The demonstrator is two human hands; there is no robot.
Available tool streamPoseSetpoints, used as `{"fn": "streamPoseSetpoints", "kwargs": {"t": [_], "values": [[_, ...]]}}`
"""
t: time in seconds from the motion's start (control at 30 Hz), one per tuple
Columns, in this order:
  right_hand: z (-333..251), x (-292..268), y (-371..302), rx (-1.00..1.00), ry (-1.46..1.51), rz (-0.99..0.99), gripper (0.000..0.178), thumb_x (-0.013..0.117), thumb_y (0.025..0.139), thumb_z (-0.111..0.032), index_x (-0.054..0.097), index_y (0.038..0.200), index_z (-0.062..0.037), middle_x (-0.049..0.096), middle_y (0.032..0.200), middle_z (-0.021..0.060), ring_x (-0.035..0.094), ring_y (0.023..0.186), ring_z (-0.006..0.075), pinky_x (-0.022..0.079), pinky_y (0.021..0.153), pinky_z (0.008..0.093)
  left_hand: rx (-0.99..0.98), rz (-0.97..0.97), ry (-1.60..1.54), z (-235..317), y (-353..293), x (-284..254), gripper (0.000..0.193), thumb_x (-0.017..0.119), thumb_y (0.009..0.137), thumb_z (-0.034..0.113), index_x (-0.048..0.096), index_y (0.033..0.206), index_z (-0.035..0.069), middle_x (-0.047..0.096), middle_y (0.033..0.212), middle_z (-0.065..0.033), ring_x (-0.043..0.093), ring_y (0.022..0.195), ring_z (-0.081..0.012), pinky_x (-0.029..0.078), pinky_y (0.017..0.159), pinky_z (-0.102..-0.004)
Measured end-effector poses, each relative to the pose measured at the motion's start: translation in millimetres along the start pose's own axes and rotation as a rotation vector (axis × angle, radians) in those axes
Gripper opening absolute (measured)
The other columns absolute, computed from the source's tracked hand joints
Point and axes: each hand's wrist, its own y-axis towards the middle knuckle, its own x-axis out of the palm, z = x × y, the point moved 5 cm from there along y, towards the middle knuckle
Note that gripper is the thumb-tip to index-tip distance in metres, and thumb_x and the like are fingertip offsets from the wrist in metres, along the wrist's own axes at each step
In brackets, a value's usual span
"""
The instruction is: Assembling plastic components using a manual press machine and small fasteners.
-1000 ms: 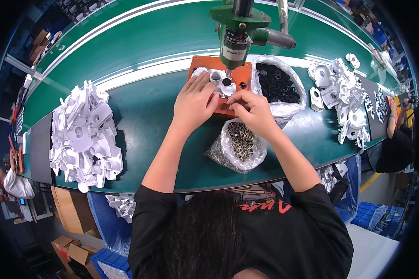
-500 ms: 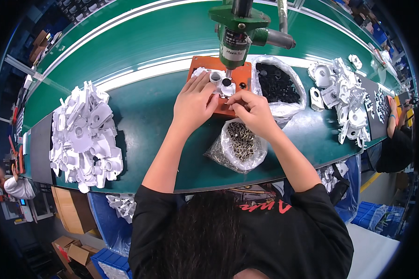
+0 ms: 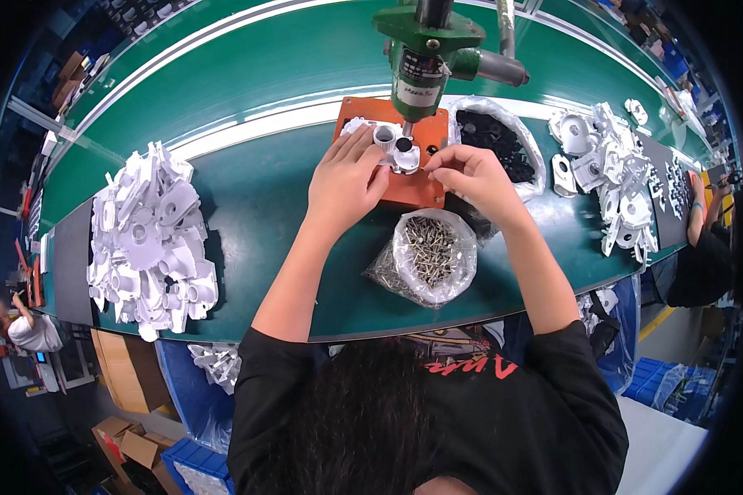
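Note:
A white moulded plastic part (image 3: pixel 406 157) with a round collar and a black round piece sits on an orange fixture (image 3: pixel 400 191). My left hand (image 3: pixel 351 175) steadies its left side, fingers laid over it and thumb against the near edge. At the part's right edge my right hand (image 3: pixel 476 177) has thumb and index finger pinched together; whatever lies between them is too small to make out. Right above the part hangs the green press head (image 3: pixel 417 87), its metal tip close to the black piece.
A clear bag of metal screws or pins (image 3: pixel 429 252) stands before the fixture. Behind my right hand is a bag of black pieces (image 3: pixel 491 140). White parts are heaped at left (image 3: pixel 153 239) and right (image 3: pixel 611 165). Other people work at both far sides.
My right hand has shifted right, from the front of the white part to its right edge. My left hand stays on the part.

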Motion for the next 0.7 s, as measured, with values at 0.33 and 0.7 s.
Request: {"fn": "streamPoseSetpoints", "kwargs": {"t": [0.33, 0.7], "values": [[3, -6, 51, 0.110, 0.075, -0.015, 0.024, 0.063, 0.080, -0.002, 0.057, 0.101, 0.0056, 0.061, 0.080, 0.0048, 0.052, 0.060, 0.0069, 0.040, 0.051, 0.0185, -0.002, 0.009, -0.028, 2, 1, -2, 0.014, 0.061, 0.078, 0.015, 0.059, 0.086, 0.004, 0.060, 0.116, -0.0164, 0.054, 0.113, -0.0313, 0.042, 0.098, -0.0408], [-4, 0, 76, 0.204, -0.142, -0.266, 0.020, 0.061, 0.079, 0.003, 0.056, 0.098, -0.0005, 0.059, 0.078, 0.0044, 0.049, 0.056, 0.0064, 0.037, 0.045, 0.0191, 0.008, 0.010, -0.004, 0, 0, -1, 0.014, 0.062, 0.078, 0.015, 0.058, 0.085, 0.003, 0.060, 0.115, -0.0162, 0.054, 0.113, -0.0310, 0.043, 0.096, -0.0405]]}}
